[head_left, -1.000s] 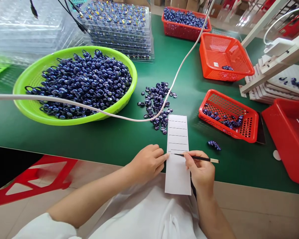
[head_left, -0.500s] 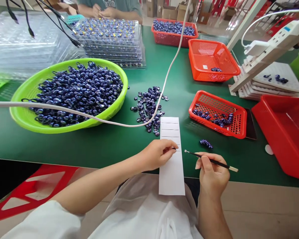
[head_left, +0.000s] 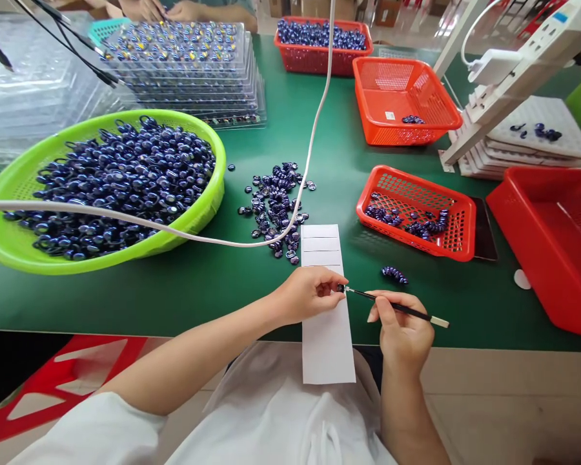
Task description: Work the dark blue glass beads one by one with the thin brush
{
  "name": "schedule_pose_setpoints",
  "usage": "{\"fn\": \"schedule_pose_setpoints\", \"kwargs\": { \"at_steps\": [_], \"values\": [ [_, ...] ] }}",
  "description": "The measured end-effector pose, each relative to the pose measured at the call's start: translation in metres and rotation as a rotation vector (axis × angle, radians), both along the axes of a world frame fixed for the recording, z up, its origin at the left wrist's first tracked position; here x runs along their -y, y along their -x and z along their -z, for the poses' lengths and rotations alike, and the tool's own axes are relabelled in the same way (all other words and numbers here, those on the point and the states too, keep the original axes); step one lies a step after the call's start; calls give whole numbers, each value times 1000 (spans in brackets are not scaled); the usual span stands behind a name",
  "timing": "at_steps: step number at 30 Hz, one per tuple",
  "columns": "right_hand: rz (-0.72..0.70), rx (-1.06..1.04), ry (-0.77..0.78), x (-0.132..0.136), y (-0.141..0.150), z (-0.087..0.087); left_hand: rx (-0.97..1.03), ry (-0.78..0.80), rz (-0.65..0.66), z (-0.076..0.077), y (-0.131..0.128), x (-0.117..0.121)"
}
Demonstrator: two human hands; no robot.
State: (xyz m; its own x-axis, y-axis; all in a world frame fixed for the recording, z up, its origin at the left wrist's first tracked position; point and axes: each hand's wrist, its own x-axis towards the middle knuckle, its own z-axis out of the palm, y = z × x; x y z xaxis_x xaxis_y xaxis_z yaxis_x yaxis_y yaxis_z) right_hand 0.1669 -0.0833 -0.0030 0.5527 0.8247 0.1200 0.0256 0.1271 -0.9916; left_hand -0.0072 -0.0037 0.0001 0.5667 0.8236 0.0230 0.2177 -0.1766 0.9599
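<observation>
We see a green basket [head_left: 215, 187] heaped with blue parts [head_left: 126, 181]; a near red basket [head_left: 467, 242] and a middle red basket [head_left: 392, 134], sparsely filled; a far red basket [head_left: 319, 63], full; a paper strip [head_left: 326, 355]; the right hand [head_left: 409, 332] gripping a slim tool [head_left: 419, 314]; and the left hand [head_left: 307, 296], over the strip, pinching a dark piece [head_left: 340, 288] at the tool's tip.

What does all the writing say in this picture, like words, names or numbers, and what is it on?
No words, names or numbers can be read here.
White sticker inside the orange basket: too small to read.
Blue patch on the power strip: too small to tell if it has writing.
White paper strip: thin lines, no readable writing.
</observation>
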Motion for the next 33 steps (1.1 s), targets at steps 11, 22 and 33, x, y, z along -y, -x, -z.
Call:
{"fn": "schedule_pose_setpoints", "kwargs": {
  "at_steps": [11,22,33],
  "values": [
    [-17,109,29,8,1,3,-122,-517,1,6,-1,5],
    [-65,232,47,10,0,4,-154,-594,1,8,-2,5],
    [-70,308,92,10,0,2,-142,-574,0,8,-1,5]
  ]
}}
